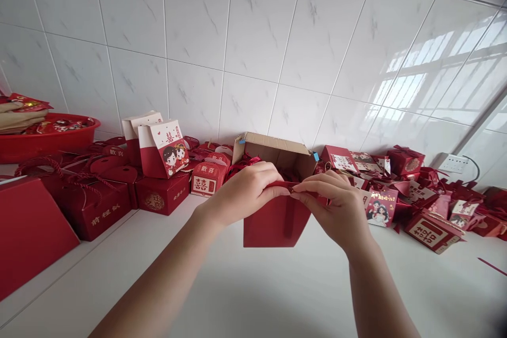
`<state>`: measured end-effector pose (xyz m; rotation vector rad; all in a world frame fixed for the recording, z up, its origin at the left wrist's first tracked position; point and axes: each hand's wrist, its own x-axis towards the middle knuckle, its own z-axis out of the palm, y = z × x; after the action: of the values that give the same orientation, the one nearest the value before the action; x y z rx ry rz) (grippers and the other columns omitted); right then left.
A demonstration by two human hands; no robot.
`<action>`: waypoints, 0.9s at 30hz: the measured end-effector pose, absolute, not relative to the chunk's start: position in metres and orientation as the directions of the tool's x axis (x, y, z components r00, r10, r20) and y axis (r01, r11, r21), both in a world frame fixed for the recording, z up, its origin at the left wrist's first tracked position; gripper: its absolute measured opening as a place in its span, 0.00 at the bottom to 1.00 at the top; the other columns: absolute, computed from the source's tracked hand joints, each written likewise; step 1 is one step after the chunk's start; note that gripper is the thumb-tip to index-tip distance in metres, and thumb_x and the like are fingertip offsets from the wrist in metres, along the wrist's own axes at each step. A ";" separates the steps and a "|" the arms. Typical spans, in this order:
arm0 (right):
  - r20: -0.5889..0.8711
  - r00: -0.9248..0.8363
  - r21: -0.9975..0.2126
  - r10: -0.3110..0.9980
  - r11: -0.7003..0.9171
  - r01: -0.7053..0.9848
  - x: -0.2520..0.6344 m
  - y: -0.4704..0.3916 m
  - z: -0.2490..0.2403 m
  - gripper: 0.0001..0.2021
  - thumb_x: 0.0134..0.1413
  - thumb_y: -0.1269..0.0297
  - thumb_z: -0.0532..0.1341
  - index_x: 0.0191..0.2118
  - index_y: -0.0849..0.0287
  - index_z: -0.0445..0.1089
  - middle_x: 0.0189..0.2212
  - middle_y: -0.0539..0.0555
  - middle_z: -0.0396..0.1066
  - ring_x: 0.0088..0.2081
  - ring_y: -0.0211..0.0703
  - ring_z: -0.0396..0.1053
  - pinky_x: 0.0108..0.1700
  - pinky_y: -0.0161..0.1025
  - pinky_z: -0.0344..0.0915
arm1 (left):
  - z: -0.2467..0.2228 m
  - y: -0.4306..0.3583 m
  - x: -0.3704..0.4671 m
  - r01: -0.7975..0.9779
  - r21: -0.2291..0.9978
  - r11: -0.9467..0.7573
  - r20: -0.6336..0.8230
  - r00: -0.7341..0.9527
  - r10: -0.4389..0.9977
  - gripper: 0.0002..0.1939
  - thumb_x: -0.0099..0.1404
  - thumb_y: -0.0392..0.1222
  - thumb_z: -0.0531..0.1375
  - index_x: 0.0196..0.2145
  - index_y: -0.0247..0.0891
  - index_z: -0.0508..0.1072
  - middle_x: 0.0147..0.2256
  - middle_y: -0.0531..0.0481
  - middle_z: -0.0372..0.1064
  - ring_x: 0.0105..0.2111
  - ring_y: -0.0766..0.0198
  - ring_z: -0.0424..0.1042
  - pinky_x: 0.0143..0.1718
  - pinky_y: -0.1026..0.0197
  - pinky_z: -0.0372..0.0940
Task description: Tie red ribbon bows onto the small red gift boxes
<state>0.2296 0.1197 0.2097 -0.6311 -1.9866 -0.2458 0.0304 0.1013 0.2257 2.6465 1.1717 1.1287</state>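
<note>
A plain red gift box (269,224) stands upright on the white table in front of me, narrower at its base than at its top. My left hand (255,185) is closed on the box's top edge, thumb in front and fingers behind. Beside it, my right hand (332,198) pinches the same top edge with thumb and forefinger, close to the left fingertips. Something small shows between the two hands, too small to name. Behind the box sits an open cardboard carton (273,142) with dark red ribbon-like material inside, partly hidden by my hands.
Several red wedding favour boxes crowd the left, among them a white-topped box (158,148) with cartoon figures. More decorated boxes (431,229) line the right. A red basin (47,137) stands far left, a power strip (451,162) right. Behind rises a tiled wall (253,37).
</note>
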 end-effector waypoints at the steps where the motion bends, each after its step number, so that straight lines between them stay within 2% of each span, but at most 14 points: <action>1: 0.873 -0.366 -0.089 0.323 0.842 0.532 0.230 0.120 0.210 0.03 0.54 0.68 0.63 0.32 0.52 0.74 0.30 0.48 0.75 0.32 0.42 0.68 0.38 0.45 0.62 | 0.226 0.101 0.031 0.626 0.300 -0.720 0.608 0.456 0.650 0.11 0.68 0.45 0.53 0.37 0.39 0.73 0.37 0.49 0.69 0.37 0.63 0.69 0.37 0.61 0.65; 4: 0.889 -0.343 -0.087 0.304 0.847 0.525 0.230 0.120 0.211 0.04 0.54 0.69 0.62 0.32 0.52 0.74 0.29 0.50 0.73 0.34 0.43 0.67 0.37 0.44 0.63 | 0.226 0.101 0.032 0.613 0.281 -0.738 0.618 0.473 0.628 0.10 0.68 0.44 0.54 0.37 0.38 0.72 0.36 0.49 0.69 0.38 0.64 0.68 0.38 0.61 0.65; 6: 0.893 -0.310 -0.141 0.326 0.858 0.495 0.230 0.121 0.212 0.03 0.53 0.67 0.63 0.34 0.52 0.73 0.32 0.52 0.72 0.36 0.44 0.67 0.37 0.43 0.65 | 0.226 0.101 0.032 0.589 0.274 -0.760 0.638 0.480 0.602 0.09 0.68 0.44 0.54 0.37 0.38 0.72 0.36 0.49 0.69 0.38 0.63 0.68 0.38 0.61 0.65; 9: 0.833 -0.297 -0.343 0.467 0.857 0.384 0.230 0.125 0.212 0.07 0.52 0.62 0.64 0.38 0.54 0.71 0.35 0.53 0.71 0.37 0.44 0.69 0.37 0.41 0.67 | 0.225 0.101 0.034 0.533 0.274 -0.801 0.671 0.491 0.556 0.09 0.68 0.44 0.53 0.37 0.38 0.71 0.36 0.49 0.69 0.38 0.63 0.68 0.39 0.61 0.65; 12: 0.758 -0.303 -0.497 0.578 0.812 0.306 0.225 0.129 0.208 0.07 0.52 0.59 0.63 0.31 0.57 0.68 0.28 0.52 0.70 0.30 0.40 0.67 0.31 0.36 0.64 | 0.222 0.103 0.038 0.574 0.269 -0.773 0.675 0.461 0.576 0.12 0.68 0.48 0.51 0.35 0.38 0.69 0.35 0.48 0.68 0.38 0.61 0.67 0.39 0.59 0.65; 15: 0.780 -0.205 -0.520 0.592 0.794 0.316 0.218 0.132 0.204 0.10 0.52 0.59 0.63 0.26 0.58 0.66 0.24 0.50 0.67 0.27 0.38 0.63 0.28 0.35 0.61 | 0.217 0.106 0.044 0.701 0.240 -0.672 0.695 0.358 0.623 0.19 0.58 0.57 0.60 0.37 0.39 0.67 0.40 0.46 0.68 0.41 0.55 0.66 0.39 0.53 0.65; 17: 0.781 -0.140 -0.547 0.609 0.775 0.316 0.215 0.132 0.202 0.11 0.52 0.59 0.63 0.25 0.58 0.65 0.23 0.50 0.66 0.26 0.37 0.62 0.27 0.35 0.60 | 0.215 0.107 0.046 0.742 0.238 -0.626 0.719 0.299 0.628 0.25 0.52 0.57 0.65 0.42 0.41 0.65 0.44 0.45 0.66 0.45 0.51 0.65 0.41 0.51 0.65; 19: 0.771 -0.096 -0.581 0.629 0.758 0.297 0.215 0.131 0.201 0.12 0.51 0.59 0.63 0.24 0.58 0.64 0.22 0.49 0.65 0.25 0.37 0.62 0.25 0.34 0.59 | 0.215 0.108 0.043 0.744 0.281 -0.606 0.721 0.253 0.645 0.27 0.54 0.52 0.65 0.47 0.42 0.62 0.47 0.45 0.65 0.47 0.52 0.65 0.42 0.52 0.65; 22: 0.783 -0.068 -0.573 0.618 0.760 0.306 0.217 0.132 0.201 0.11 0.50 0.59 0.63 0.24 0.58 0.64 0.23 0.50 0.65 0.25 0.37 0.62 0.25 0.34 0.58 | 0.221 0.105 0.031 0.749 0.429 -0.505 0.623 0.160 0.765 0.29 0.55 0.54 0.63 0.50 0.44 0.59 0.47 0.46 0.65 0.43 0.56 0.69 0.36 0.57 0.66; 24: 0.786 -0.073 -0.564 0.614 0.760 0.323 0.218 0.133 0.202 0.11 0.50 0.59 0.64 0.24 0.58 0.65 0.23 0.50 0.65 0.26 0.37 0.62 0.25 0.34 0.59 | 0.226 0.100 0.019 0.760 0.513 -0.399 0.465 0.144 0.873 0.24 0.57 0.59 0.60 0.45 0.44 0.62 0.40 0.48 0.69 0.34 0.58 0.70 0.29 0.59 0.64; 27: 0.752 -0.089 -0.605 0.653 0.738 0.299 0.220 0.132 0.204 0.12 0.50 0.58 0.64 0.24 0.58 0.65 0.23 0.50 0.64 0.25 0.37 0.62 0.24 0.34 0.58 | 0.234 0.091 0.003 0.782 0.533 -0.324 0.274 0.203 0.940 0.18 0.61 0.60 0.54 0.36 0.43 0.66 0.31 0.52 0.70 0.25 0.63 0.68 0.22 0.62 0.59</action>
<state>0.2202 0.1323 0.2042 -0.7670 -1.6824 0.3497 0.0029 0.0909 0.2342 2.2041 1.6305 0.8180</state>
